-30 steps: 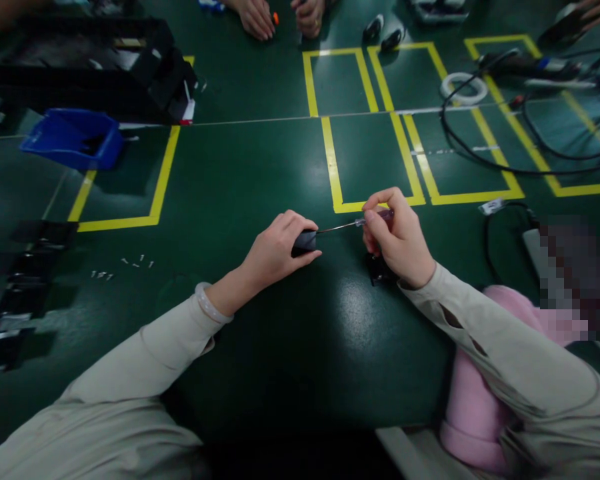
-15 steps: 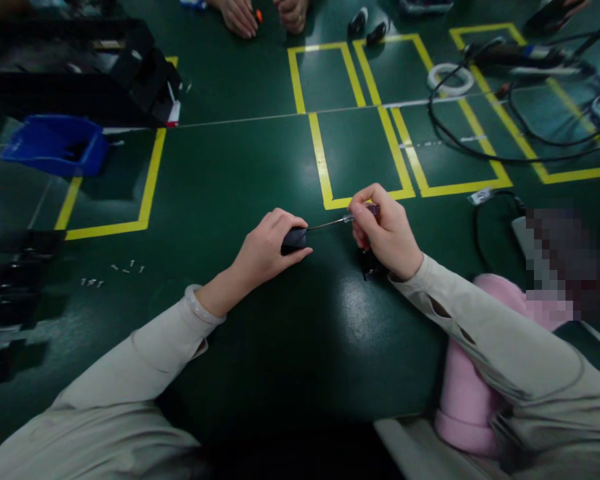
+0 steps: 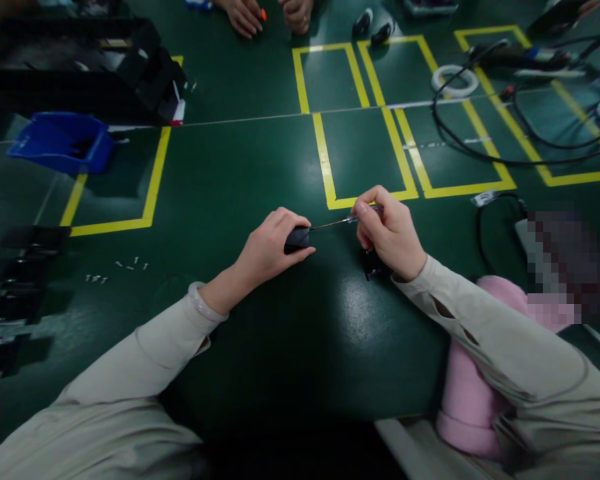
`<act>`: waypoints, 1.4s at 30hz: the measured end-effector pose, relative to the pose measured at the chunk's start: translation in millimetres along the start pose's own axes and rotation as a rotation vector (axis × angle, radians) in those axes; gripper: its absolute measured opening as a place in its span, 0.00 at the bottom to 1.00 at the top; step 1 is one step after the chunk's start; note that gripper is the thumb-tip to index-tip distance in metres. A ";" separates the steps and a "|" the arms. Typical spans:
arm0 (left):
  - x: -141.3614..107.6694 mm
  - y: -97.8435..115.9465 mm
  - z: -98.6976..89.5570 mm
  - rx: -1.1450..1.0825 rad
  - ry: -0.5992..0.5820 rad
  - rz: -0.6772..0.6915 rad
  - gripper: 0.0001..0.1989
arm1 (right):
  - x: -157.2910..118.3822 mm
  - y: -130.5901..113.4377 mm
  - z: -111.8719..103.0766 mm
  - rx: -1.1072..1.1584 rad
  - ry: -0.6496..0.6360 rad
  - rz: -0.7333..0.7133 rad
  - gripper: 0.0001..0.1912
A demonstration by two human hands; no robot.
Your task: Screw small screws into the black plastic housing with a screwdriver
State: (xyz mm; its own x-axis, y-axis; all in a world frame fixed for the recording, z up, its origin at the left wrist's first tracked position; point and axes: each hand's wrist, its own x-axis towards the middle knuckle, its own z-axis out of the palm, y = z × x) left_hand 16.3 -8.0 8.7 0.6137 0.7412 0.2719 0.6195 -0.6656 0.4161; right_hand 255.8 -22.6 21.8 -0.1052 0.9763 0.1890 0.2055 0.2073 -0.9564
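My left hand (image 3: 273, 243) is closed round a small black block-shaped part (image 3: 297, 240), thumb below and fingers above. In my right hand (image 3: 393, 230) is a screwdriver (image 3: 330, 224) with a clear handle and a thin metal shaft. Its tip meets the upper right end of the black part; the exact contact point is too small to make out. Under my right hand, partly hidden by it, lies another small black piece (image 3: 373, 265) on the green table (image 3: 280, 347). Several small screws (image 3: 130, 264) lie loose to the left of my left hand.
A blue bin (image 3: 63, 143) and a long black tray (image 3: 80, 93) stand at left, above a row of black parts (image 3: 23, 277). Black cables (image 3: 445, 137) and a white tape roll (image 3: 454, 81) lie at right. Another person's hands (image 3: 267, 15) are across the table.
The whole view has shifted slightly, so everything sits a little further right. Both hands keep their grip, and the screwdriver tip stays at the black part.
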 end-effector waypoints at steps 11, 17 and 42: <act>-0.2 0.7 0.0 -0.021 -0.020 -0.028 0.17 | -0.5 -0.8 -0.8 -0.012 -0.004 0.014 0.14; -0.3 0.1 0.1 -0.029 -0.015 -0.023 0.17 | -0.8 -0.1 0.0 0.040 -0.003 0.015 0.07; -2.8 -0.2 0.7 -0.041 -0.010 -0.024 0.17 | -0.8 -0.4 -0.6 0.041 -0.015 0.048 0.11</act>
State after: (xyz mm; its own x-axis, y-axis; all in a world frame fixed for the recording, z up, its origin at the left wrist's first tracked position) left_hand 14.8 -10.0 7.2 0.6038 0.7561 0.2524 0.6140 -0.6431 0.4576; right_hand 256.4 -23.3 22.1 -0.1113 0.9839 0.1399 0.1707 0.1576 -0.9726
